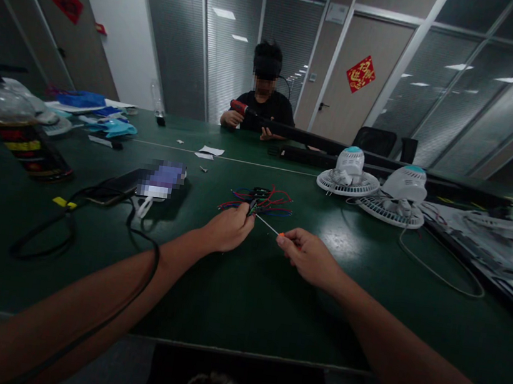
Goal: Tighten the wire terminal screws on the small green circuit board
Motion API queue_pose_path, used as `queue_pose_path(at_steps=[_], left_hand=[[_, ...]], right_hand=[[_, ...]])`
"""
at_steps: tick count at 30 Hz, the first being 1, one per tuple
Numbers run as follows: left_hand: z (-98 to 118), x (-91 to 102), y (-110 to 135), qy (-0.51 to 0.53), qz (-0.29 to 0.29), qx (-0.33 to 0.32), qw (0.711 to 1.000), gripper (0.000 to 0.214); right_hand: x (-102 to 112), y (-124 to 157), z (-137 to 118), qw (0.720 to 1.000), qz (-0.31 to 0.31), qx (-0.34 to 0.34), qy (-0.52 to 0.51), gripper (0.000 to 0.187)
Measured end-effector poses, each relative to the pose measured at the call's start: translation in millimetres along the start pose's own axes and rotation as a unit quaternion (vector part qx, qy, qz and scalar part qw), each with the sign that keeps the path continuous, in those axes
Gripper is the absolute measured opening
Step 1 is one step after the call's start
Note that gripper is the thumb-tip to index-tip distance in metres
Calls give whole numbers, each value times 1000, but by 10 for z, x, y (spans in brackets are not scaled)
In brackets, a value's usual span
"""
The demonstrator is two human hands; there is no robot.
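Observation:
My left hand [231, 228] is closed around a small dark part [251, 206], too small to name, in the middle of the table. Thin red and blue wires [278, 202] spread out just beyond it; whether they join the held part I cannot tell. My right hand [309, 255] grips the orange handle of a screwdriver [267, 224]. Its thin metal shaft points left, with the tip at the dark part by my left fingers. Most of the handle is hidden in my right hand.
The green table [223, 301] holds two white fans [349, 174] at right, a phone [118, 186] and black cable [71, 237] at left, and a bottle [30, 146] at far left. Across it a person [270, 109] holds a red-and-black power tool [239, 107] by a long black bar [311, 139].

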State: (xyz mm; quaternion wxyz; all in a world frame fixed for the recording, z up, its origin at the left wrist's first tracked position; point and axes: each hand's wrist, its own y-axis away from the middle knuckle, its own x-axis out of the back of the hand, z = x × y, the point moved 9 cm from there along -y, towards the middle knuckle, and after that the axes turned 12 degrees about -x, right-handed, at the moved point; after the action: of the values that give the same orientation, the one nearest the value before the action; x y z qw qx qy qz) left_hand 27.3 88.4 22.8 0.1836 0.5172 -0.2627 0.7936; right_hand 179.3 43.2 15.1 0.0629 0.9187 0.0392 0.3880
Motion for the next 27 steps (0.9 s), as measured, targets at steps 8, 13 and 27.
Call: queue_pose_path(at_steps=[8, 13, 27], left_hand=[[-5, -9, 10, 2, -3, 6, 1000, 27], [-7, -8, 4, 5, 1, 0, 1000, 26], [49, 5, 15, -13, -12, -26, 1000, 28]], right_hand=[[36, 24, -16, 999, 31, 15, 18, 26], [-13, 42, -13, 1000, -2, -15, -20, 27], [34, 58, -77, 999, -17, -28, 27, 38]])
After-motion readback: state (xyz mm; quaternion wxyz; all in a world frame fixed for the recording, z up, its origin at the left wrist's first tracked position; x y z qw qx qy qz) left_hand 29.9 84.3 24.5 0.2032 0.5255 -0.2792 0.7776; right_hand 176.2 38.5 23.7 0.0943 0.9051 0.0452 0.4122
